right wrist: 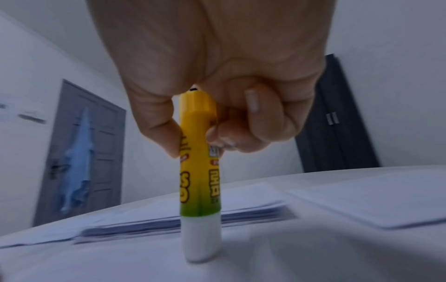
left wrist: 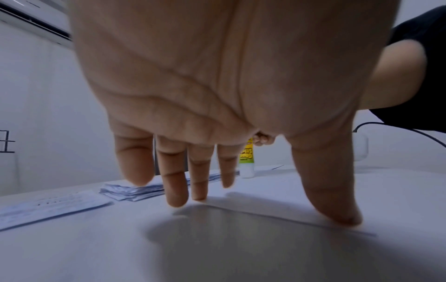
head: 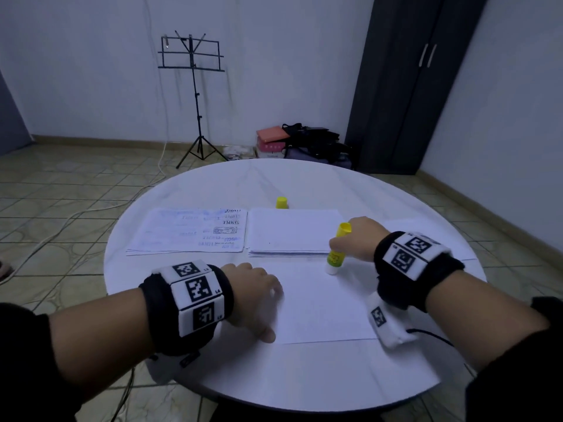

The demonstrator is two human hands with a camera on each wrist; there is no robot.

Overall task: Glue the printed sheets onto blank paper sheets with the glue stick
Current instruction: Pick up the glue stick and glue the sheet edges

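At the left of the table (head: 182, 190), past its middle: a pile of printed sheets (head: 185, 231), face up, touched by neither hand.

Nearer the front edge, pinning the left side of a single white sheet (head: 323, 306) with the left hand (head: 253, 296). Fingers straight and spread apart, tips and thumb pressed down at the paper's edge, nothing clasped.

Toward the far edge at the middle: a yellow cap (head: 281, 202) standing alone, just behind a stack of blank sheets (head: 292, 233).

At the far right corner of the single sheet, just beside the stack's near edge: the glue stick (head: 336, 251), nearly upright, white end down on the paper. Held by the right hand (head: 361, 239), thumb and fingers clamped together around the yellow barrel near its top.

Judging from this, in the gluing step: cap off, stick planted at a corner, paper held still. Cannot tell whether the sheet is a blank one or a printed one turned face down.

Next, probably: dragging the stick along the edges and across the middle with light, even pressure. Needs the left hand kept flat so the thin paper neither slides nor wrinkles. After that, putting the stick aside and laying the matching sheet on squarely, corner to corner.
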